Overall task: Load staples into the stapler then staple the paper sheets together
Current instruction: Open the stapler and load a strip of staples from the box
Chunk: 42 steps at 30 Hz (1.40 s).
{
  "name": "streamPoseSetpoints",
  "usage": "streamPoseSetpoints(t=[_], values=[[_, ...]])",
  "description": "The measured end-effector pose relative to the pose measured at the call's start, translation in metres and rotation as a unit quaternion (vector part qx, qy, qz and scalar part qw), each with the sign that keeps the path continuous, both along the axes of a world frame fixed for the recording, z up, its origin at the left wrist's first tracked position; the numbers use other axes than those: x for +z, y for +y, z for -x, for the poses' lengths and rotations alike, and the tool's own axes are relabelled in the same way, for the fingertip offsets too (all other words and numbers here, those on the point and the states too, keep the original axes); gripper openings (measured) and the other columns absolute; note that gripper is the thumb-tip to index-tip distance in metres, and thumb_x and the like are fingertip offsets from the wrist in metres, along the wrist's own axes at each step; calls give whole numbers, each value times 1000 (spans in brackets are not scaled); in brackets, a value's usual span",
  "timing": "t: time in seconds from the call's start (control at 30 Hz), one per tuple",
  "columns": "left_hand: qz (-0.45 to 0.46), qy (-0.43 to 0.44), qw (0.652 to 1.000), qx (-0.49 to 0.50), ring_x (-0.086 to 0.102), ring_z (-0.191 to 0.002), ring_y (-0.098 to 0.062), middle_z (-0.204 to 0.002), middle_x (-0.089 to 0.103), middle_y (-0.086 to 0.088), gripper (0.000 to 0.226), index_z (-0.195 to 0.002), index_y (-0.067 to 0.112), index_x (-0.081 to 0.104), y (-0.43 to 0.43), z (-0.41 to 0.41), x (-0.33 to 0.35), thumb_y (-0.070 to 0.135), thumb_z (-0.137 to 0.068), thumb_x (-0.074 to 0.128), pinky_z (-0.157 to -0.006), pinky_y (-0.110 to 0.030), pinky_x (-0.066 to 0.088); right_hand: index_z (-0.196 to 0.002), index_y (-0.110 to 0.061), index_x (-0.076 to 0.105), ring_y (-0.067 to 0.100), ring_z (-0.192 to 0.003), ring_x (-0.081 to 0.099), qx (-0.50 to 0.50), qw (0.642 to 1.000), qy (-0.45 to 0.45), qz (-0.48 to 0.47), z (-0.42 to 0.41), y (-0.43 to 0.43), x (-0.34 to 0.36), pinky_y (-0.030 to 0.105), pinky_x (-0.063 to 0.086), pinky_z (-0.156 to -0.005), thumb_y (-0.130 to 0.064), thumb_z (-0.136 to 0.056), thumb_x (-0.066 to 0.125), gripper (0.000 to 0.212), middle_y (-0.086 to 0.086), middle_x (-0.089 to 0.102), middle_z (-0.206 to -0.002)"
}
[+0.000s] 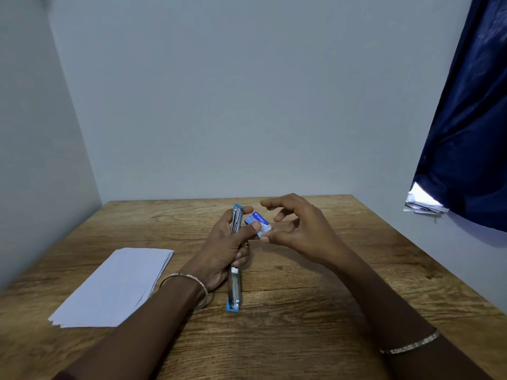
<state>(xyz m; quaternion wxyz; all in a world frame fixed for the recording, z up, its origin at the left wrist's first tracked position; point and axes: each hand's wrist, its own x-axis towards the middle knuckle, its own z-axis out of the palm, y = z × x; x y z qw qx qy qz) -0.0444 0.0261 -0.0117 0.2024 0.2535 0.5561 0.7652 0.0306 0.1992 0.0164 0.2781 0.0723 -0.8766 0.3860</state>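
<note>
My left hand [222, 248] grips a blue and silver stapler [234, 289], swung fully open into one long bar above the middle of the wooden table [329, 311]. Its thumb also pins a small blue staple box [259, 224] against the stapler. My right hand [299, 229] hovers just right of the box with fingers spread and curled; a lower fingertip touches the box's near corner. I cannot tell whether a staple strip is in those fingers. A stack of white paper sheets [115, 286] lies flat on the table to the left, slightly fanned.
Grey walls close the table in at the back and on the left. A dark blue curtain [466, 133] hangs at the upper right, with some white papers [422, 205] under its lower edge. Both wrists wear thin bracelets.
</note>
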Motion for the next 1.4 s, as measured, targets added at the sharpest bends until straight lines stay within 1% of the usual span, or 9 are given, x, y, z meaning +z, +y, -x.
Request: streamPoseSetpoints(t=[0.17,0.37,0.53,0.73,0.93,1.03,1.13,1.23,1.4], values=[[19,-2,999,-44,31,-31,-4,-55,58,3,33,-125,14,54,1,-7,1,12,-95,67,-31,-15,27,-121,-29,73,-2,-98,58,34,995,-9,-97,-3,1,6,3,39,-75,-26,-66,95,59,-17,65,-109],[29,-23,998,-46,32,-29,-3,-53,55,3,27,-122,7,53,3,-6,1,19,-99,61,-30,-13,26,-99,-27,76,-3,-87,57,-9,999,-14,-41,-1,7,2,5,40,-68,-31,-56,100,49,-16,70,-100],[19,-97,995,13,31,-28,-5,-102,77,-24,31,-115,8,52,0,4,1,37,-106,44,-31,-12,27,-97,-30,73,9,-86,59,-75,993,-88,-17,0,22,0,22,45,-71,-36,-53,100,52,-14,69,-97],[-26,-144,989,34,34,-30,-6,-61,60,-6,36,-115,7,58,-3,11,0,39,-107,42,-30,-15,28,-101,-31,73,0,-84,56,-49,972,-205,-103,2,17,-14,18,38,-62,-46,-52,98,56,-18,59,-92],[-57,-180,982,6,36,-36,-9,-55,44,-2,32,-115,3,62,-5,10,2,25,-104,41,-32,-21,32,-102,-33,72,0,-87,56,-46,969,-224,-99,0,18,-15,23,41,-66,-54,-52,95,59,-18,58,-95],[-62,-185,981,6,40,-41,-12,-58,44,-3,35,-122,2,61,-3,8,4,20,-103,38,-37,-22,37,-101,-30,73,8,-90,60,-50,982,-168,-77,-2,13,-11,26,44,-70,-52,-69,87,41,-15,64,-99],[-80,-206,975,-17,50,-48,-14,-63,50,-5,34,-127,4,61,-2,7,6,22,-105,43,-44,-25,48,-96,-21,78,12,-87,66,-65,996,-51,-39,-1,9,-3,23,44,-70,-23,-91,75,6,-7,75,-96],[-107,-213,971,-31,67,-57,-19,-69,64,-9,31,-124,5,63,-2,6,7,22,-105,45,-54,-29,60,-96,-12,79,8,-80,70,-58,998,10,21,-3,4,2,17,51,-71,-5,-92,71,12,-4,77,-87],[-139,-232,961,-63,77,-99,-30,-106,78,-21,31,-125,6,62,-2,6,6,24,-106,46,-77,-44,65,-98,-12,71,25,-79,76,-23,990,63,126,-4,-12,-1,39,62,-73,-2,-89,76,14,6,77,-82]])
